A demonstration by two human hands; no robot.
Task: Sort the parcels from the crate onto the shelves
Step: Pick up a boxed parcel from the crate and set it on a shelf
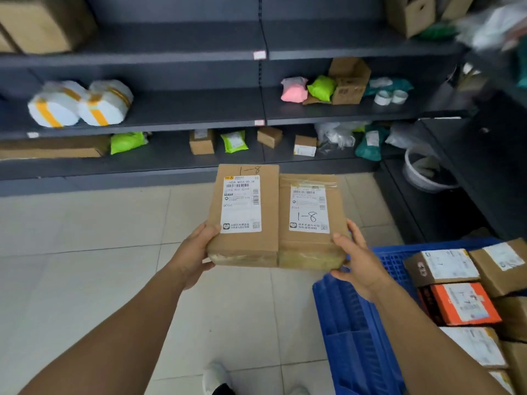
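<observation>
The person holds two brown boxes side by side, touching: the left hand [196, 252] grips the near corner of the left box [245, 215], and the right hand [356, 260] grips the near corner of the right box [310, 220]. Both boxes say 1-8 and their long sides point away from the person, straight at the dark shelves [182, 166] ahead. The blue crate [356, 332] with more parcels sits low on the right, nearer the right arm, so the boxes likely just need pushing forward.

pale tiled floor [85, 238], possibly a white basin [425, 172]
</observation>
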